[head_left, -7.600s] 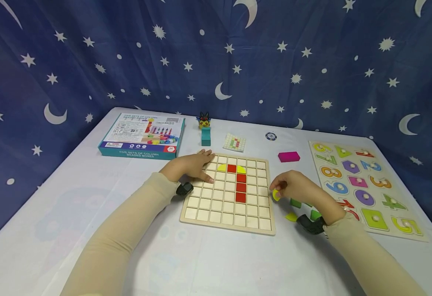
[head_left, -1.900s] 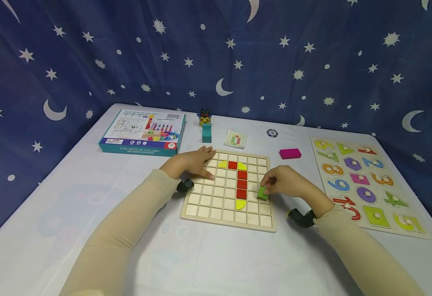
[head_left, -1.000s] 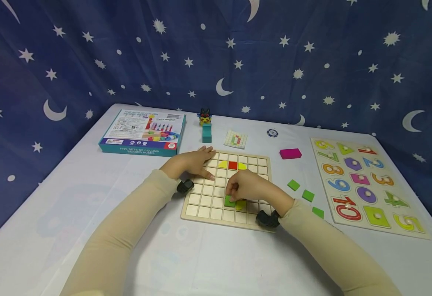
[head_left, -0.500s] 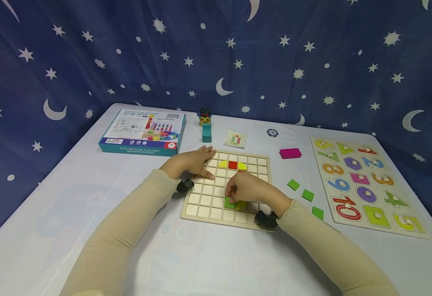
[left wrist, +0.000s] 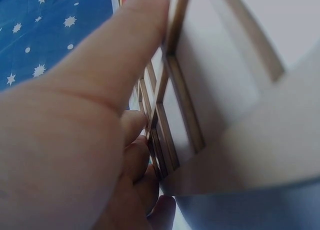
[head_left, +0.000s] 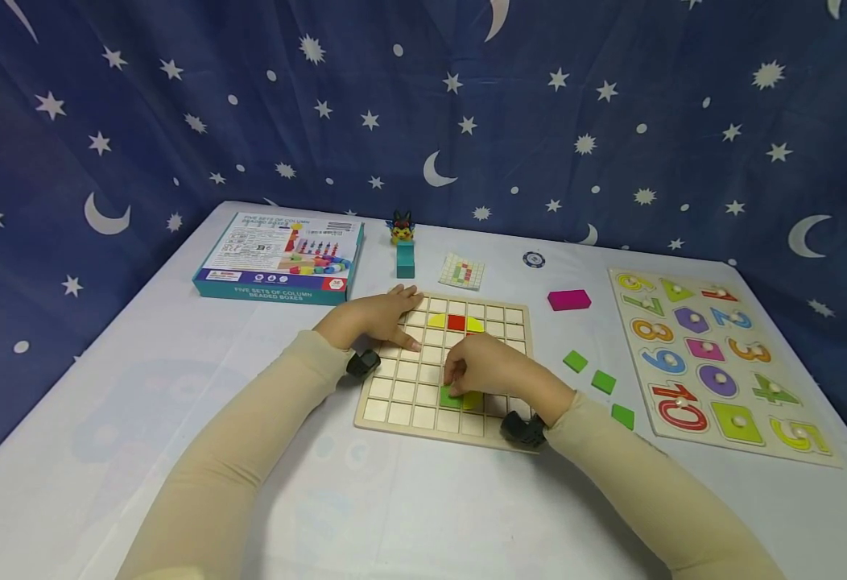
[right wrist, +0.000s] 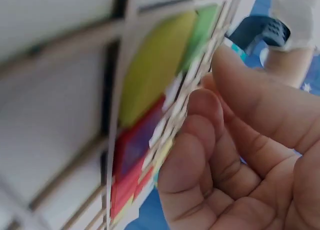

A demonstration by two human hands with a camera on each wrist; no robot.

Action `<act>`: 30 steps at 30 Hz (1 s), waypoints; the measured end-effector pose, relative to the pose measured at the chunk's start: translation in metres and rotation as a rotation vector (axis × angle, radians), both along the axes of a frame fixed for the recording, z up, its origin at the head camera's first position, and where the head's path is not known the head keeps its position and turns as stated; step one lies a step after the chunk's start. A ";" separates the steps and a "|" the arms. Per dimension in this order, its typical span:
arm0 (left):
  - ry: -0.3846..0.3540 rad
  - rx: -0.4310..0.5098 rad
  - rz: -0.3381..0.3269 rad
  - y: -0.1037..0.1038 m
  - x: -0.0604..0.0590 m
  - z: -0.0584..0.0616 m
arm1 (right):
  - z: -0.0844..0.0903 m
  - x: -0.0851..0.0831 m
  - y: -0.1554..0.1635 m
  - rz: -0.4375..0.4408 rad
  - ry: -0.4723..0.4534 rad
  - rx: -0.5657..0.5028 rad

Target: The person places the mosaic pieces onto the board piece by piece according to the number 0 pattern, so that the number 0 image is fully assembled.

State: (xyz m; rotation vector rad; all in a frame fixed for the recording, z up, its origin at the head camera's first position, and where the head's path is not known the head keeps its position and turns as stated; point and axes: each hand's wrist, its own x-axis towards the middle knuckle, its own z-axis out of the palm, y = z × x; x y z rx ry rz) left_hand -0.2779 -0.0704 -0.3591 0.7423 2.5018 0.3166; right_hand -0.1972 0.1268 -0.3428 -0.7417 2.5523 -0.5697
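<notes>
From the head camera I see the desk (head_left: 177,451) under a pale cloth, and on it the wooden grid board (head_left: 402,403) in front of me, the number puzzle board (head_left: 713,354) off to my right and the boxed bead set (head_left: 278,259) at the back left. Only this view gives me the whole layout; the wrist cameras sit so close that they show just fingers and a slice of the grid. My left hand (head_left: 373,321) lies flat on the board's far left corner with the fingers straight, pressing on it, and the left wrist view confirms the thumb (left wrist: 115,54) stretched along the wooden cell walls. My right hand (head_left: 485,366) is over the board's near middle, fingers curled down onto the green square tile (head_left: 449,397), which sits in a cell just left of the yellow half-round tile (head_left: 473,400). The right wrist view shows those two pieces side by side in their cells, yellow (right wrist: 150,69) and green (right wrist: 202,32), with red tiles (right wrist: 131,152) in the adjoining cells, detail which the head view mostly hides under my hand. Three more green tiles (head_left: 602,382) lie loose on the desk between the two boards.
</notes>
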 end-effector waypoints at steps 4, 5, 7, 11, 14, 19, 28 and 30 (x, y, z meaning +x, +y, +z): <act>-0.005 0.003 -0.006 0.000 0.000 0.000 | 0.004 -0.002 0.017 -0.039 -0.021 -0.053; -0.007 0.004 -0.006 0.000 0.000 0.000 | 0.005 -0.002 0.022 -0.046 -0.023 -0.063; -0.011 0.008 -0.004 0.000 0.000 0.000 | 0.006 -0.003 0.035 -0.061 -0.031 -0.086; -0.008 0.011 -0.003 0.000 -0.001 -0.001 | 0.007 -0.003 0.066 -0.065 -0.024 -0.110; -0.002 0.008 -0.005 0.000 -0.002 -0.002 | 0.007 -0.003 0.090 -0.076 -0.030 -0.111; -0.002 0.008 -0.008 -0.001 -0.002 -0.003 | 0.005 0.004 0.126 -0.117 -0.031 -0.088; -0.013 0.011 0.003 -0.001 0.000 -0.001 | -0.005 0.020 0.157 -0.202 -0.094 -0.038; -0.014 0.012 0.001 0.000 0.001 0.000 | -0.008 0.023 0.159 -0.194 -0.104 -0.046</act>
